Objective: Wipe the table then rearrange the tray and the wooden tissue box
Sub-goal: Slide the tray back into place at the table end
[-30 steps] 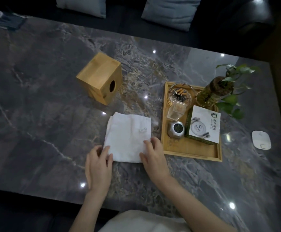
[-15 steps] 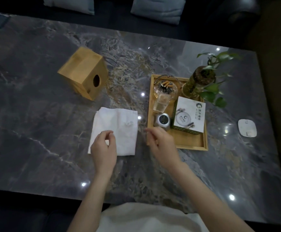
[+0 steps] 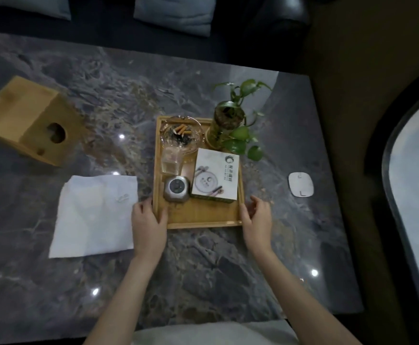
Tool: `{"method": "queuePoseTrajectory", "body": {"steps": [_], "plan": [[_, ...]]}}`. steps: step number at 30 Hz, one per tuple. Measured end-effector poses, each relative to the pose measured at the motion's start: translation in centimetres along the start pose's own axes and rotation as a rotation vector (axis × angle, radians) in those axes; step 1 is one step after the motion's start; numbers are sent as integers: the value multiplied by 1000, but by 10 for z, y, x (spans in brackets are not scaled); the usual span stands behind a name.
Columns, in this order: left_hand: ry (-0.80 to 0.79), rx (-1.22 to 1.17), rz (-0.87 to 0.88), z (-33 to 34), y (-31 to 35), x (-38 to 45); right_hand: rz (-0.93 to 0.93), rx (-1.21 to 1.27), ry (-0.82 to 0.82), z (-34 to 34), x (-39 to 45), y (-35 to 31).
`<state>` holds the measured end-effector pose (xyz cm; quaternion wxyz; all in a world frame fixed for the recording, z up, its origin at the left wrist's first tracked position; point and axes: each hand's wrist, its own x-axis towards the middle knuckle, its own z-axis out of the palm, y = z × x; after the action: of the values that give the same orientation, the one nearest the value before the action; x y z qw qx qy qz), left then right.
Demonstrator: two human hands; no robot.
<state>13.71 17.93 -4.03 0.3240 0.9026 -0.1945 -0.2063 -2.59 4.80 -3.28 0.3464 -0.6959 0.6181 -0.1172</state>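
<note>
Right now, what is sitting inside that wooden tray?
The wooden tray holds a glass ashtray with cigarette butts, a small clear cup, a grey square gadget, a white printed box and a potted plant. The box's contents are hidden.

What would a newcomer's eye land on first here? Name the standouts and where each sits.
The wooden tray at the centre of the dark marble table, with the left hand and right hand at its near corners. On it, an ashtray full of butts at the far end. Left of the tray lies a white cloth; farther left stands the wooden tissue box.
</note>
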Motion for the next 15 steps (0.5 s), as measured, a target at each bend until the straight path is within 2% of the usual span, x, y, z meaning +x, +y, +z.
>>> {"method": "queuePoseTrajectory", "body": {"steps": [4,12,15], "plan": [[71,33,-4,6,0,-4,-36,-80,-137,-3,3,1],[64,284,54,3,5,0,-135,-329,-178,-9,6,-7],[49,293,25,-2,14,-1,-162,-340,-155,-10,4,-9]]}}
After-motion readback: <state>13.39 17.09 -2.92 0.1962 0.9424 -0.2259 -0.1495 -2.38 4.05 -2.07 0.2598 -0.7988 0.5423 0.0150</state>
